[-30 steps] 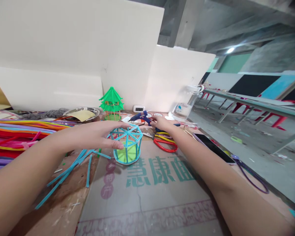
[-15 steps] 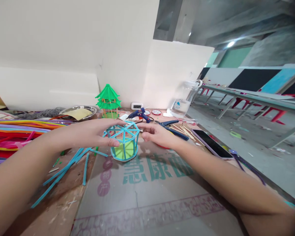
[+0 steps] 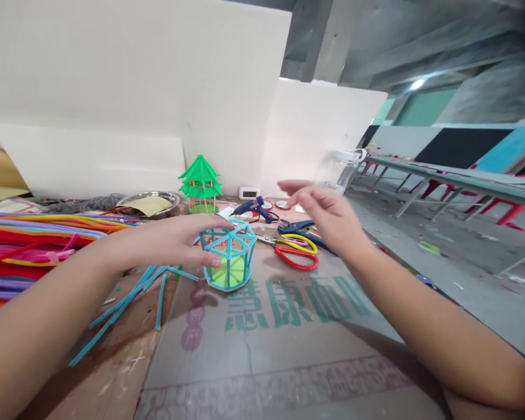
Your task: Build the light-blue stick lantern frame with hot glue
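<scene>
My left hand (image 3: 181, 240) grips a small teal stick cage (image 3: 230, 255) with a green base, thumb on its near side and fingers over its top rim. The cage stands on a printed cardboard sheet (image 3: 289, 344). My right hand (image 3: 321, 213) hovers in the air to the right of the cage, fingers loosely spread, holding nothing. Below it lie red-and-yellow scissors (image 3: 295, 252) and blue pliers (image 3: 300, 227). A blue glue gun (image 3: 254, 207) rests further back.
Loose teal sticks (image 3: 131, 297) lie left of the cage. A pile of coloured pipe cleaners (image 3: 30, 245) fills the left edge. A green pagoda model (image 3: 200, 184), a metal dish (image 3: 146, 202) and a clear jar (image 3: 339, 169) stand at the back by white boards.
My right hand went from the glue gun to beside the cage, then rose into the air on the right. The left hand stayed on the cage.
</scene>
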Tool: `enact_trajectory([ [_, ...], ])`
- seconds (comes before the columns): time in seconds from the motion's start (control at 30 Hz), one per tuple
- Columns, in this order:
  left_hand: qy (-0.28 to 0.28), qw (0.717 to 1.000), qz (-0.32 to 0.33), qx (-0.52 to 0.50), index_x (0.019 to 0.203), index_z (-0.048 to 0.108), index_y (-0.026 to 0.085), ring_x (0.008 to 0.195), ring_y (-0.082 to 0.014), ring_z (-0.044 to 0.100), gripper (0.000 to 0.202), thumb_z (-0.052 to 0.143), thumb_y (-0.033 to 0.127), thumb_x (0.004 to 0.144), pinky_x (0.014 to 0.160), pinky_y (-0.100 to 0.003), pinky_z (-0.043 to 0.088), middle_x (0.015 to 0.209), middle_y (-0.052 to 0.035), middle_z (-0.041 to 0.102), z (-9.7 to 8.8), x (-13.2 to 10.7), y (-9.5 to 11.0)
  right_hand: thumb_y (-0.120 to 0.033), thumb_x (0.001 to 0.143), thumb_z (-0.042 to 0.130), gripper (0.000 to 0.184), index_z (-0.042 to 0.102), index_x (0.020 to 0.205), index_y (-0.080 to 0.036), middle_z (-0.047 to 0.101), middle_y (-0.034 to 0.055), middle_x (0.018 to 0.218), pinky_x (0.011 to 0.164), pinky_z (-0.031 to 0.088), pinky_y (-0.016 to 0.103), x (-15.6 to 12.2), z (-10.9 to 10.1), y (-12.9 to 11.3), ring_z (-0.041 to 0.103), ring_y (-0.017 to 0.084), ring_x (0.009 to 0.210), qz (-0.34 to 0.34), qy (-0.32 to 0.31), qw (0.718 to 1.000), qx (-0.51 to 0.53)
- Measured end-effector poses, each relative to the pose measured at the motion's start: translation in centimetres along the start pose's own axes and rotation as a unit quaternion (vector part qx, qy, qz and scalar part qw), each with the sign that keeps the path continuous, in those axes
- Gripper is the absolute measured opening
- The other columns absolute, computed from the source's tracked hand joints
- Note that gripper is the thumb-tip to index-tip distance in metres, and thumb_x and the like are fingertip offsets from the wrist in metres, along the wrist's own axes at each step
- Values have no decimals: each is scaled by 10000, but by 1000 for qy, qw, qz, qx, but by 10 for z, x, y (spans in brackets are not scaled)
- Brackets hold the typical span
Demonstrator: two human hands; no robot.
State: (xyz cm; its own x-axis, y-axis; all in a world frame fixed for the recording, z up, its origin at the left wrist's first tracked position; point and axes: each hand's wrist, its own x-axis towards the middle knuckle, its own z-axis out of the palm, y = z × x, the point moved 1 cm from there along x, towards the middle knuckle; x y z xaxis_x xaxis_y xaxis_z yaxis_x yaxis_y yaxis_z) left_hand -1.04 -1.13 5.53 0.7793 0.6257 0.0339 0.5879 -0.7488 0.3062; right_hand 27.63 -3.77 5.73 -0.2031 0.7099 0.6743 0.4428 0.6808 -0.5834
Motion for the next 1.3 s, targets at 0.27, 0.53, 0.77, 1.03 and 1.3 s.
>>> enact_trajectory([
  [0.27,91,996,24,-9,1295,588,277,1274,-252,519,480,466,560,927,1048,-346,426,1385,-40,574,-2,5,3,-407,918,571,412,499,566,-205,458,-36,491,485,322,254,1,-14,15,408,98,469,42,167,985,9],
  [0.53,182,979,84,41,1110,704,233,1156,-234,582,356,440,421,961,995,-356,464,1218,-71,657,7,15,16,-340,927,526,219,560,1095,-203,368,-79,602,535,319,242,-38,64,44,368,103,540,126,-36,990,55],
  [0.77,162,986,23,37,1246,609,237,1187,-244,573,425,417,479,954,996,-351,455,1292,-52,636,12,18,-2,-327,857,603,535,474,1373,-267,562,66,1209,643,516,295,-31,59,55,514,124,706,165,-115,967,156],
  [1.03,194,980,-45,13,1235,639,258,1139,-248,609,454,464,525,912,991,-350,457,1258,-25,664,1,13,-8,-249,805,636,713,366,1464,-280,563,9,945,603,492,268,-30,68,60,512,124,684,184,-109,960,180],
  [1.3,228,968,-102,13,1182,675,287,1086,-245,632,442,489,549,879,900,-317,495,1182,-9,701,-20,-3,-7,-330,871,581,259,730,1028,-188,647,3,747,657,422,271,-26,64,60,555,150,681,149,-117,982,-23],
])
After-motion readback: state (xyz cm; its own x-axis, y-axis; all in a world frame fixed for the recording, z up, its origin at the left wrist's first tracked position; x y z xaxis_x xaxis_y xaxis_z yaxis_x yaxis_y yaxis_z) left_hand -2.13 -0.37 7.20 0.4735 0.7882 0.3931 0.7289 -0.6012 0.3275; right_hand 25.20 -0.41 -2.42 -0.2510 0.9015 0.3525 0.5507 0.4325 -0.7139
